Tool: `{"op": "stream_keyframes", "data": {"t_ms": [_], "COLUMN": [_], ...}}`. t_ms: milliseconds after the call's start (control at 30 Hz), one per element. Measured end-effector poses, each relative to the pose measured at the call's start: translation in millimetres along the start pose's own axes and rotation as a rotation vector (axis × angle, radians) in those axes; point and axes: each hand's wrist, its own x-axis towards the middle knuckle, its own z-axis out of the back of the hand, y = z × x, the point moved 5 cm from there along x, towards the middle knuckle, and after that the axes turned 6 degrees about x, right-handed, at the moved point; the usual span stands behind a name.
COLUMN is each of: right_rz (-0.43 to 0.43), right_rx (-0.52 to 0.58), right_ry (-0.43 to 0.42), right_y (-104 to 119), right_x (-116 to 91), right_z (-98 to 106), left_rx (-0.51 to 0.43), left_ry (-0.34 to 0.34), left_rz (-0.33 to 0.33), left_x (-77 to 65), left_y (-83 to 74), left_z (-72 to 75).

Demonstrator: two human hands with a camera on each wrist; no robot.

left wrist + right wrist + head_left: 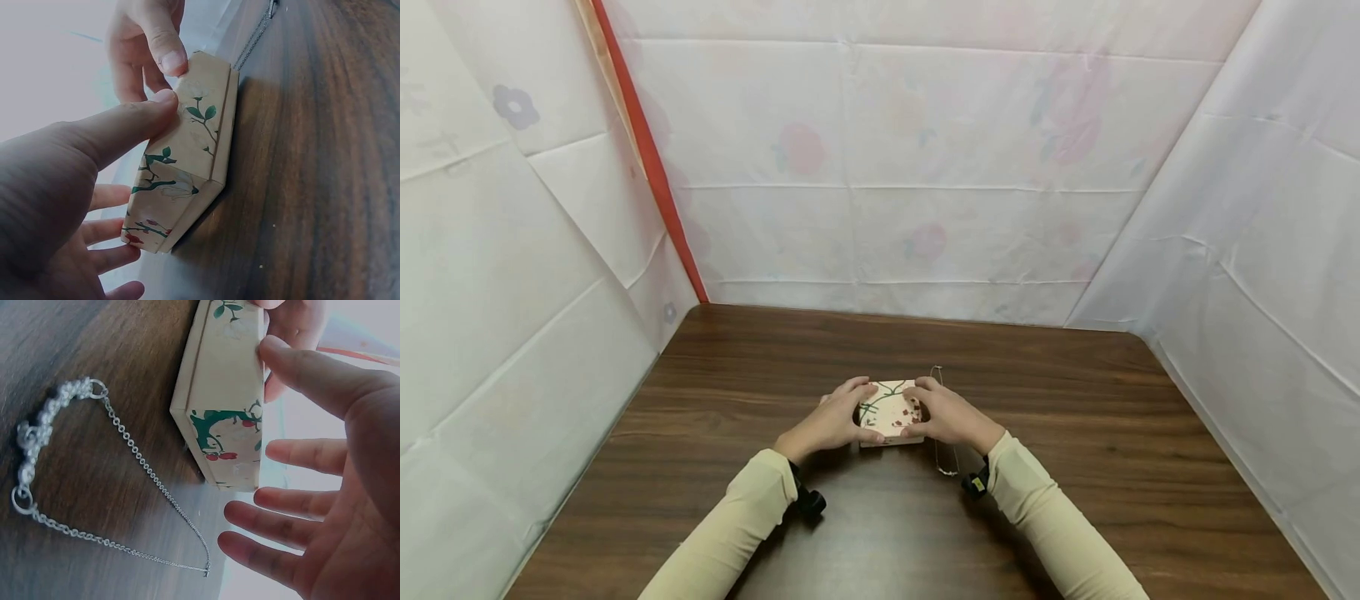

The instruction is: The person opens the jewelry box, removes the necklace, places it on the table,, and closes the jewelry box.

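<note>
A small cream cardboard box (891, 410) with a printed pattern of green branches and red flowers stands on the table between both hands. My left hand (835, 417) holds its left side, thumb at the near face and fingers round the far edge. From the right, my right hand (952, 417) grips it the same way, its thumb (306, 372) on the near face. A seam (220, 134) runs low along the box's side, where lid and base meet. Beside the right hand lies a silver chain necklace (147, 464) with a row of shiny beads (47, 419).
The dark wooden table (737, 367) has rounded back corners. White printed sheets (887, 233) hang behind it and on both sides, with a red strip (655, 167) at the back left corner.
</note>
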Motion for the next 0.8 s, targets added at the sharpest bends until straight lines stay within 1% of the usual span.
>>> {"op": "stream_keyframes", "data": {"t_ms": [133,267,400,533,633,800], "right_rz": [-0.009,-0.02,-0.031,-0.047,-0.066,-0.099], "right_rx": [-0.005,-0.004,0.013,0.037,0.042,0.014], "right_ry": [-0.007,-0.011,-0.024,-0.046,-0.074,-0.16], "right_y": [-1.3,-2.9,-5.1,-6.6,-7.1,-9.1], "right_x": [0.4,0.7,0.5,-1.5,-3.9,-7.8], "right_z": [0.9,2.3,5.4,10.5,14.5,21.7], "left_rx": [-0.016,-0.024,-0.03,-0.018,0.017,0.058], "left_ry": [-0.006,0.005,-0.005,-0.05,-0.083,-0.156], "left_rz": [-0.007,-0.002,-0.011,-0.029,-0.028,-0.036], "left_x": [2.7,3.9,3.6,3.4,4.0,7.2], "left_y": [1.4,2.0,1.2,-1.3,-3.4,-9.4], "left_z": [-0.5,-0.8,0.5,5.2,10.1,21.9]}}
